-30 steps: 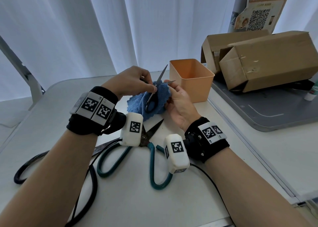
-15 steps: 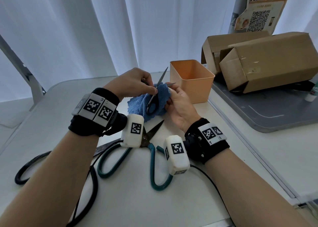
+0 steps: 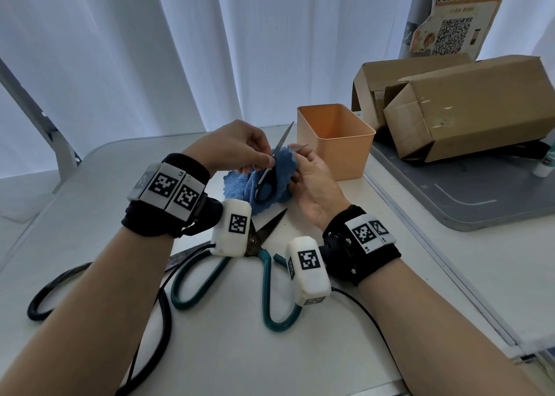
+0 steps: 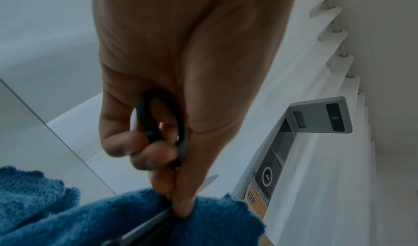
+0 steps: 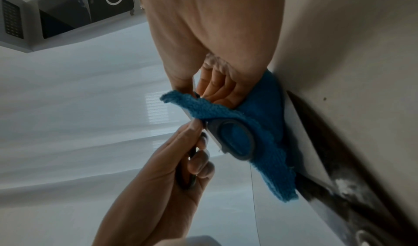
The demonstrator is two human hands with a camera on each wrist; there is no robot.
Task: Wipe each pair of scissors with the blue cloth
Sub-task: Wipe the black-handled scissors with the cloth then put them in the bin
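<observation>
Small black-handled scissors (image 3: 268, 175) are held blades apart above the table. My left hand (image 3: 240, 152) grips one handle ring (image 4: 158, 117), fingers curled through it and thumb along the blade. My right hand (image 3: 309, 173) holds the blue cloth (image 3: 270, 185) wrapped round one blade (image 5: 192, 89), whose tip (image 3: 300, 147) sticks out past the cloth. The other handle ring (image 5: 235, 139) lies against the cloth. Large teal-handled scissors (image 3: 267, 275) lie open on the table under my wrists. A black-handled pair (image 3: 60, 287) lies at the left, partly hidden by my left arm.
An orange plastic bin (image 3: 336, 140) stands just right of my hands. Cardboard boxes (image 3: 468, 107) sit on a grey tray (image 3: 480, 197) at the right. A white curtain hangs behind the table. Black cables (image 3: 162, 320) trail across the table near my arms.
The hands and the small scissors have stayed almost in place. The cloth has shifted slightly along the blade; the blades stand at much the same angle.
</observation>
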